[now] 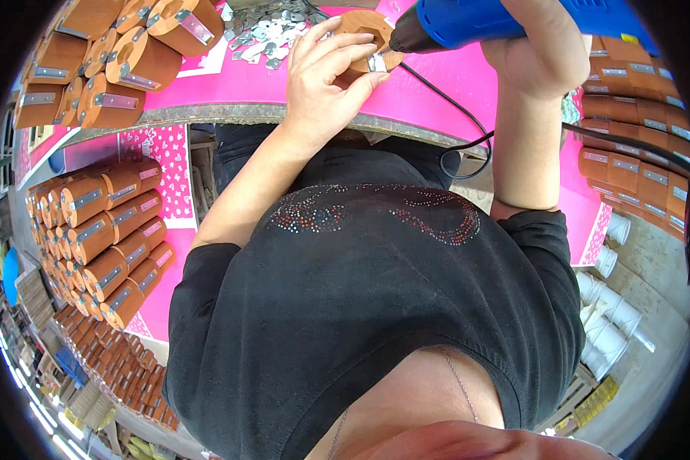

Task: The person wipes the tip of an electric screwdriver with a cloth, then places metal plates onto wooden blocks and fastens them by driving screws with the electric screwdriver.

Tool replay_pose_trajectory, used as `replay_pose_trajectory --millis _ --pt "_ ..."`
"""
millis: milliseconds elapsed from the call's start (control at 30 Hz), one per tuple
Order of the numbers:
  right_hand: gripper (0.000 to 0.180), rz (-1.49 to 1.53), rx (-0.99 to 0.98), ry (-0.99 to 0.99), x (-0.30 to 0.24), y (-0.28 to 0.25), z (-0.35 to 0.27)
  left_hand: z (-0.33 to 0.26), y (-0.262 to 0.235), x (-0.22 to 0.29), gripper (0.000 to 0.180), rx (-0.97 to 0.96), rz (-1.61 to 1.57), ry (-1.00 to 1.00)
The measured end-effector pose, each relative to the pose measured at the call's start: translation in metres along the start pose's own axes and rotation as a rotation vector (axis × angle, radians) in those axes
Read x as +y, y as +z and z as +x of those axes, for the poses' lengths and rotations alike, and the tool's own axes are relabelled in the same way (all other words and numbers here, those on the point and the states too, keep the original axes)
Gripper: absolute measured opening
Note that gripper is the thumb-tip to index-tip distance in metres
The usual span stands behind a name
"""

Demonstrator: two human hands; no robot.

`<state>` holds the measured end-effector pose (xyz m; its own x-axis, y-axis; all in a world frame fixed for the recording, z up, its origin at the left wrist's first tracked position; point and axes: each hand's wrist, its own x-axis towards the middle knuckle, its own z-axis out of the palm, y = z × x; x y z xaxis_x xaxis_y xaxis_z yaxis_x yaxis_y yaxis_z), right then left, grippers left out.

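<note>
At the top centre of the frame, the left hand (326, 80) lies flat over a round wooden piece (366, 34) on the pink table (445, 77), its fingers spread and pressing the wood down beside a small metal plate (376, 63) at the piece's near edge. The right hand (540, 50), in the upper right, is wrapped tight around the grip of a blue power driver (468, 21), whose dark nose points left and meets the plate. A black cord (468, 130) trails from the tool over the table edge. The step in hand appears to be fastening the plate to the wood. The next move likely calls for keeping the tip square on the plate while the left hand stops the piece from turning, with the fingertips kept clear of the nose. A heap of loose metal plates (272, 31) lies just beyond the left hand. Finished wooden pieces with plates are stacked at the upper left (123, 61), down the left side (103, 230) and along the right edge (636, 138).
</note>
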<state>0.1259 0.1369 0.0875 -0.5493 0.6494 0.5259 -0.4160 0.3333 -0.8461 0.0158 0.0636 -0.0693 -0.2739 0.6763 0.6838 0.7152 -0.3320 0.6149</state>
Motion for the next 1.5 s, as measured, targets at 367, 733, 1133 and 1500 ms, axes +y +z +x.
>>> replay_pose_trajectory --millis 367,733,1133,1500 --pt "0.044 0.059 -0.068 0.005 0.012 -0.005 0.011 0.000 0.000 0.001 0.026 -0.001 -0.018 0.003" --pt "0.037 0.049 -0.065 0.005 0.012 -0.002 0.010 -0.003 0.003 0.000 0.026 0.026 -0.044 -0.007" --pt "0.035 -0.075 -0.076 -0.003 0.017 0.003 0.009 -0.003 0.002 0.002 0.027 0.034 -0.072 -0.034" --pt "0.038 -0.010 -0.082 0.086 0.016 0.002 0.009 -0.002 0.002 0.001 0.029 0.037 -0.119 -0.045"
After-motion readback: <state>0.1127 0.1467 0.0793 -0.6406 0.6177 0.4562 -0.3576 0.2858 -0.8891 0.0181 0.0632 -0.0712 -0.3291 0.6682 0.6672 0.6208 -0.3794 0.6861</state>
